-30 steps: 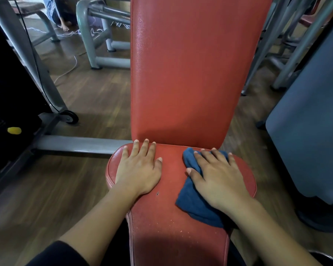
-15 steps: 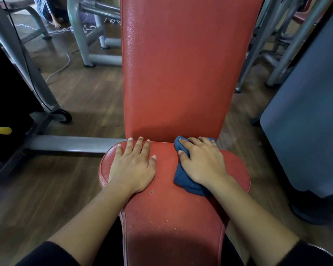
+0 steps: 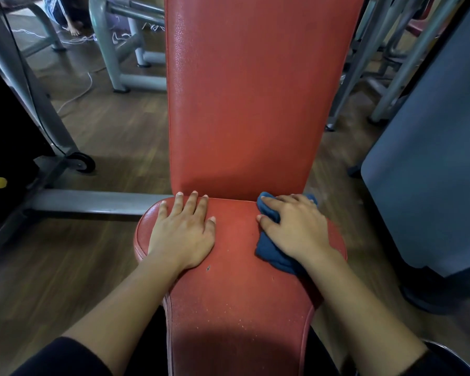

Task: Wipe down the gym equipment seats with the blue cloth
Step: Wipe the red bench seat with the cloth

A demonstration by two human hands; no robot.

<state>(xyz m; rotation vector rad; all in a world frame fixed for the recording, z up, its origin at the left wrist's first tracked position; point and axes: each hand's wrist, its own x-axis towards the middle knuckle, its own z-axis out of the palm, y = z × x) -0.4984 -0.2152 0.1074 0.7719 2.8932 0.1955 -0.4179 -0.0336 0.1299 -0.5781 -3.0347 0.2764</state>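
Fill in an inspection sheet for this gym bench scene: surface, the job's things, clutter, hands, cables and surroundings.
Surface: red seat pad, with pale specks and one small dark mark; red backrest rises behind it.
Job's things: blue cloth, bunched on the seat's right side near the backrest.
Clutter: nothing seen.
Hands: left hand lies flat on the seat's left side; right hand presses down on the cloth.
Cables: white cable lies loose on the floor, far left; black cable hangs along the left frame.
Surroundings: wooden floor, grey machine frames, grey-blue panel at right.
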